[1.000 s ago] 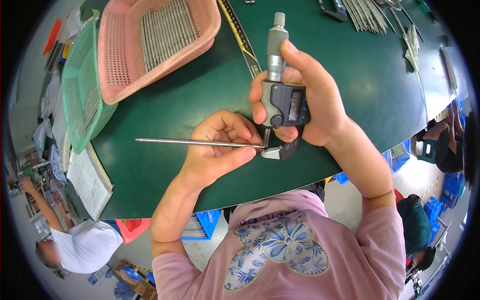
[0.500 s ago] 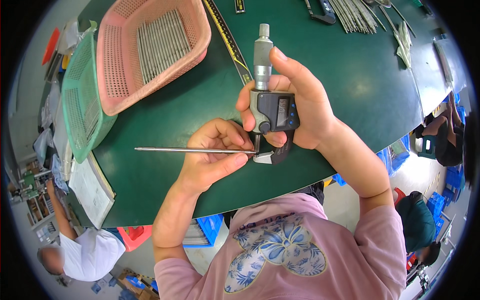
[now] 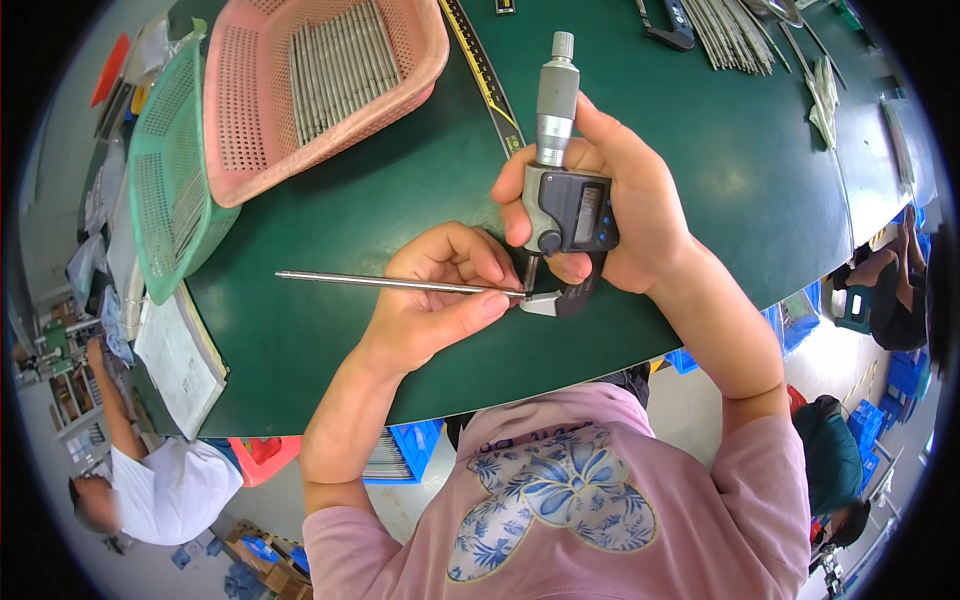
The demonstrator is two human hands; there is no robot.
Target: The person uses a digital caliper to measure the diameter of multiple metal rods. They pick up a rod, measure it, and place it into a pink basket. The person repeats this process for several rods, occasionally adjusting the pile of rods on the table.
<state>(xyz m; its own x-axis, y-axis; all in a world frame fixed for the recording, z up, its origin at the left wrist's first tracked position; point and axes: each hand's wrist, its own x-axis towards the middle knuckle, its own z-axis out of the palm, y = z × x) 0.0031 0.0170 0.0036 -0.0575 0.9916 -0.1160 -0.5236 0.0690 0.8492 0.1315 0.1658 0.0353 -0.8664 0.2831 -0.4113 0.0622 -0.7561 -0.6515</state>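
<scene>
Looking down from the head view, I'd say this is mid-measurement on one rod (image 3: 340,278). Its right tip sits at the gap of a micrometer (image 3: 556,200), so lining it up looks pretty much done; can't tell if the gauge is actually snug on it, so the reading itself may be what's left. More rods (image 3: 345,75) lie in the pink basket (image 3: 238,110), some in the green basket (image 3: 163,245) too, plus a bundle (image 3: 730,38) at the table's (image 3: 310,225) far right. No clue which of those are checked.

As for the hands: the left hand (image 3: 415,325) has the rod pinched between thumb and fingers, close to its right end. Most of the rod sticks out left of the hand, slightly tilted, and only a short bit passes the fingertips. The right hand (image 3: 640,215) is wrapped around the micrometer, thumb up by the barrel, just right of the rod's tip.
</scene>
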